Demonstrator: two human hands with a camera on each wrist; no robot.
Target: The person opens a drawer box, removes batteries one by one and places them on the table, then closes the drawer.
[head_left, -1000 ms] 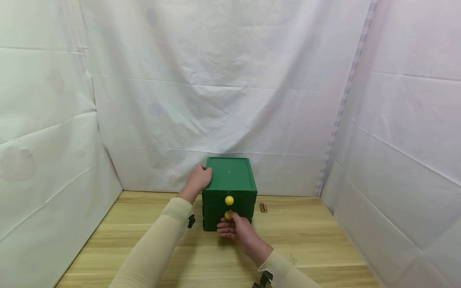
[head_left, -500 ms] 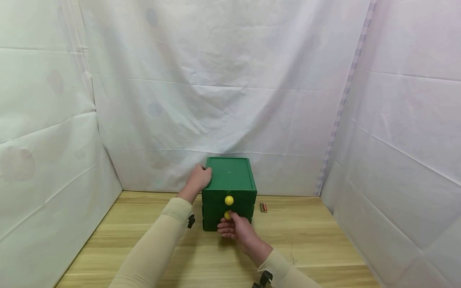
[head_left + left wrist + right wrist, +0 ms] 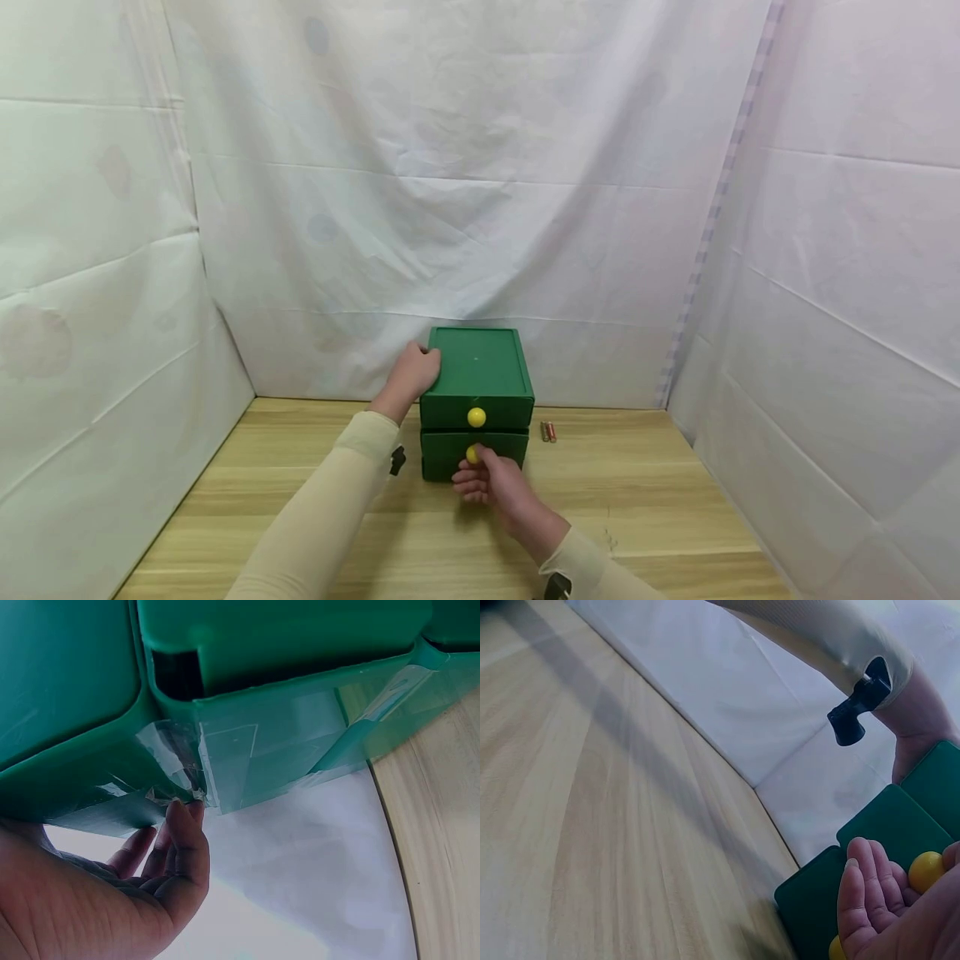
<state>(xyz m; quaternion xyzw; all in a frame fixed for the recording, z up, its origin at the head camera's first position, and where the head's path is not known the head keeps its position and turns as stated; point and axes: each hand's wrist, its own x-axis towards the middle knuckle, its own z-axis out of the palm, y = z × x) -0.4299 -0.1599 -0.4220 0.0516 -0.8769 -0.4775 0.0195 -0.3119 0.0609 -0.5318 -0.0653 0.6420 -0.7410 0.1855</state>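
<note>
1. Pinching the yellow knob (image 3: 472,455) of the middle drawer (image 3: 438,452), the right hand (image 3: 510,492) let its other fingers extend loosely below.
2. The left hand (image 3: 414,369) gripped the left side of the green cabinet (image 3: 480,358) near its upper edge, bent fingers touching the wall in the left wrist view.
3. The middle drawer's upper edge showed beneath a dark gap; how far it stood out was hard to tell.
4. Above it, the top drawer (image 3: 442,412) bore an upper knob (image 3: 476,417); below, the bottom drawer (image 3: 808,892) completed the stack of 3.
5. The cabinet stood upright on a wooden table (image 3: 300,475), just before a white cloth (image 3: 480,225).
6. Near its right side lay 2 batteries (image 3: 552,432), side by side.
</note>
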